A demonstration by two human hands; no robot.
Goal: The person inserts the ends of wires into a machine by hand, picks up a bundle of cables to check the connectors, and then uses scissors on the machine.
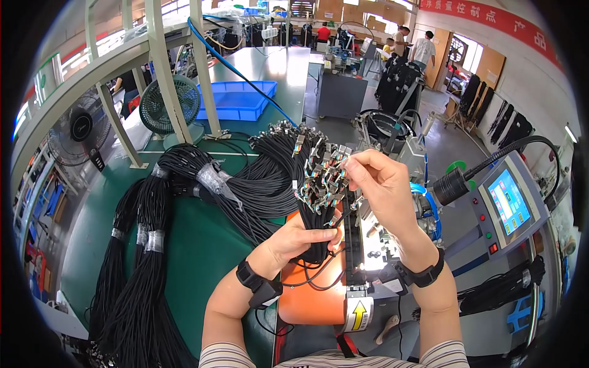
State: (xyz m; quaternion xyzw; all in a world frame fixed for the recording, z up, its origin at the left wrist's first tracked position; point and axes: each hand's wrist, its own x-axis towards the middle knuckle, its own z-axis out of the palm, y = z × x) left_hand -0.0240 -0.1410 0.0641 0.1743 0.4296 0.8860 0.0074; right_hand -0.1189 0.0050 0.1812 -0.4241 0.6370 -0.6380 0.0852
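My left hand (294, 240) is wrapped round a bundle of black cables (314, 216), its thumb laid across them. Small metal connectors (322, 178) with short coloured wires fan out at the bundle's upper end. My right hand (389, 187) pinches at the right side of these ends, thumb and forefinger together on what looks like one cable end; the fingers hide most of it. Behind the held bundle, more black cables (264, 190) lie on the green table (202, 245), their connector ends piled at the far side.
Tied cable bundles (147, 227) hang over the table's near left edge. An orange surface (313, 300) lies below my hands, beside a lit machine (374, 245). At right stands a control screen (508, 196) near a black flexible-neck lamp (454, 185). A blue tray (239, 101) and fan (169, 104) stand farther back.
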